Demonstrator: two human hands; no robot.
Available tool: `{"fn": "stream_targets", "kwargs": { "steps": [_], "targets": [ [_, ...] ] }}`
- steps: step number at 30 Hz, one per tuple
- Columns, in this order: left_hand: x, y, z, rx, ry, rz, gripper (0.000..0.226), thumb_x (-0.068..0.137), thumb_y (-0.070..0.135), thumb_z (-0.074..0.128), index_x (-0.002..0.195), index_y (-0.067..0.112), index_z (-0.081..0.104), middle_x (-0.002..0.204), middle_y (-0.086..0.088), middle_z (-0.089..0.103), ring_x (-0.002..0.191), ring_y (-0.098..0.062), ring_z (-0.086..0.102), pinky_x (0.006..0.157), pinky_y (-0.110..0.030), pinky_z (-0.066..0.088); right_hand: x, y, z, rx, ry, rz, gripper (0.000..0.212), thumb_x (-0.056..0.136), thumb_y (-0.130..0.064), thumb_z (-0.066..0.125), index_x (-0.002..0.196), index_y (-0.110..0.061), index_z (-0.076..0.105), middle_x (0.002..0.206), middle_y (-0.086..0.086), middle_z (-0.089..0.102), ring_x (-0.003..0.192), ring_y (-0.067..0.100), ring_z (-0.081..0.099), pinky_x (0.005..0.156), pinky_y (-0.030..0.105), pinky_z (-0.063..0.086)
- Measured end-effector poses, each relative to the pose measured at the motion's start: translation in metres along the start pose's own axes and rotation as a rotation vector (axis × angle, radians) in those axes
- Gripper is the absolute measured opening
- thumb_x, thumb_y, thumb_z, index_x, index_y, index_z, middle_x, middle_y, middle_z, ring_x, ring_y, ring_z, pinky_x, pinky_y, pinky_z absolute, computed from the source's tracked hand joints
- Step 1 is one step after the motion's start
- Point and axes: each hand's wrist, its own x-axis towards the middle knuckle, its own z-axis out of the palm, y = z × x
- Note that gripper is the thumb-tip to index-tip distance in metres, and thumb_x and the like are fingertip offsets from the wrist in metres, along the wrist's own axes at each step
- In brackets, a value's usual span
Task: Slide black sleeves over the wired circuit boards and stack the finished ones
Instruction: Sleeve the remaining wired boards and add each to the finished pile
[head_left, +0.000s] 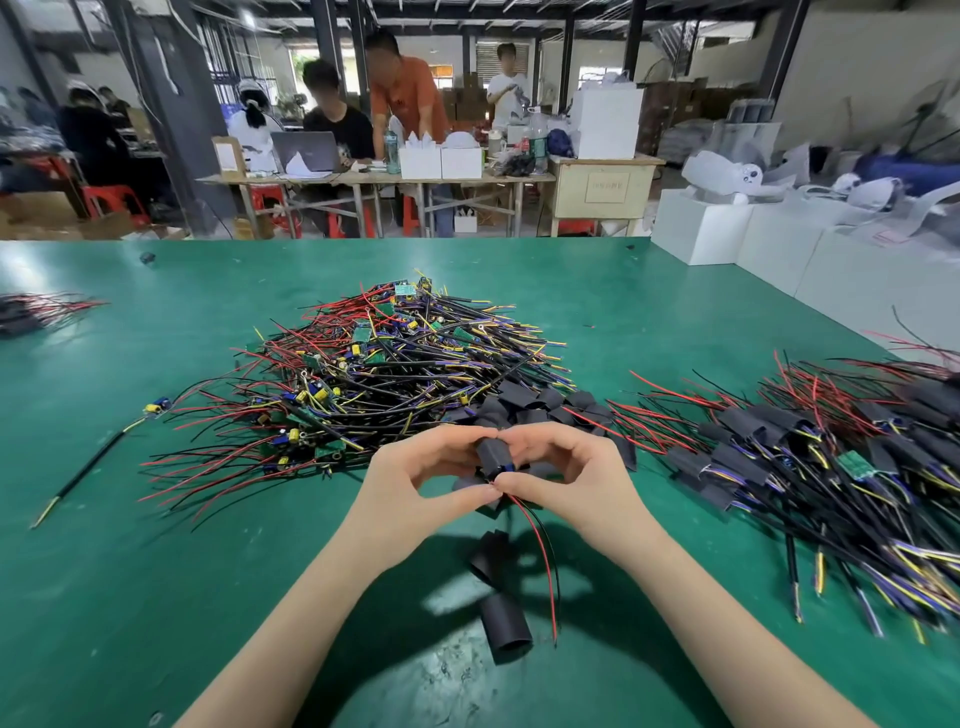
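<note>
At the far left edge of the green table (156, 519), a small bundle of red and black wires (36, 312) is lying by itself, well apart from everything else. Nearer you on that side, a single wired board (156, 407) is resting with its black lead stretching toward you. Moving right, the big pile of bare circuit boards (395, 364) is sitting in the middle of the table, its red, black, yellow and blue wires splaying out in all directions. A cluster of loose black sleeves (540, 402) is lying against the pile's right near edge.

Just in front of that cluster, you are holding your left hand (415, 483) curled, with the thumb and forefinger pinching the black sleeve (491, 452) you are working on. Your right hand (566, 473) is curling in from the other side, its fingertips meeting the sleeve's top while its thumb and finger are pinching the red and black wires (540, 551) trailing from the sleeve's lower end. A blue part is showing at that lower opening. Both hands are raised above the table. Below them, two spare sleeves (506, 626) are lying on the table between your forearms.

Further right, the stack of finished sleeved boards (810, 457) is spreading toward the table's right edge, wires fanning outward.
</note>
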Motion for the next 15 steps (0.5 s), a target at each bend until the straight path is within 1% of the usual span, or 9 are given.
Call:
{"fn": "stream_targets", "kwargs": {
  "steps": [2,6,8,11,13,15],
  "targets": [
    [0.0001,-0.0006,0.0004,0.005,-0.001,0.006,0.042,0.076,0.009,0.079,0.116,0.014,0.068,0.108,-0.003,0.073,0.095,-0.024,0.071,0.089,-0.032,0.055,0.0003,0.0006,-0.0003,-0.012,0.007,-0.012,0.033,0.068,-0.008,0.083,0.099,-0.007,0.07,0.086,0.011,0.072,0.08,0.019,0.066,0.083,0.043,0.052],
    [0.0,-0.0017,0.0014,0.021,-0.014,0.018,0.04,0.078,0.007,0.078,0.116,0.016,0.069,0.109,-0.003,0.073,0.095,-0.023,0.071,0.087,-0.03,0.055,0.0002,0.003,-0.0021,-0.013,0.007,-0.038,0.03,0.067,-0.01,0.085,0.094,-0.01,0.071,0.082,0.007,0.072,0.076,0.015,0.066,0.079,0.032,0.054],
    [0.0002,-0.0017,0.0005,0.02,-0.013,0.021,0.04,0.078,0.007,0.078,0.115,0.017,0.069,0.109,-0.004,0.072,0.095,-0.023,0.071,0.087,-0.03,0.055,0.0006,0.0039,-0.0024,-0.014,-0.006,-0.047,0.03,0.068,-0.01,0.084,0.095,-0.011,0.07,0.084,0.006,0.071,0.077,0.015,0.065,0.078,0.029,0.054],
    [0.0004,-0.0018,-0.0006,-0.007,-0.004,0.015,0.04,0.078,0.005,0.077,0.115,0.019,0.069,0.111,-0.006,0.072,0.097,-0.025,0.071,0.088,-0.031,0.055,0.0017,0.0026,-0.0027,0.008,-0.05,-0.065,0.031,0.071,-0.005,0.082,0.099,-0.01,0.069,0.091,0.006,0.072,0.083,0.016,0.066,0.081,0.026,0.052],
    [0.0006,-0.0022,0.0,-0.03,0.007,0.012,0.041,0.078,0.003,0.076,0.117,0.017,0.068,0.113,-0.007,0.071,0.1,-0.026,0.07,0.09,-0.031,0.054,0.0018,0.0015,-0.0042,0.02,-0.061,-0.076,0.034,0.073,-0.002,0.08,0.104,-0.009,0.068,0.094,0.008,0.072,0.087,0.019,0.068,0.083,0.027,0.052],
    [0.0008,-0.0031,0.0003,-0.039,0.016,0.021,0.043,0.078,0.002,0.076,0.118,0.015,0.067,0.115,-0.008,0.071,0.103,-0.027,0.069,0.092,-0.034,0.054,0.0016,0.0004,-0.005,0.065,-0.062,-0.052,0.034,0.077,-0.001,0.075,0.11,-0.008,0.065,0.095,0.008,0.073,0.088,0.019,0.068,0.08,0.029,0.054]
  ]
}}
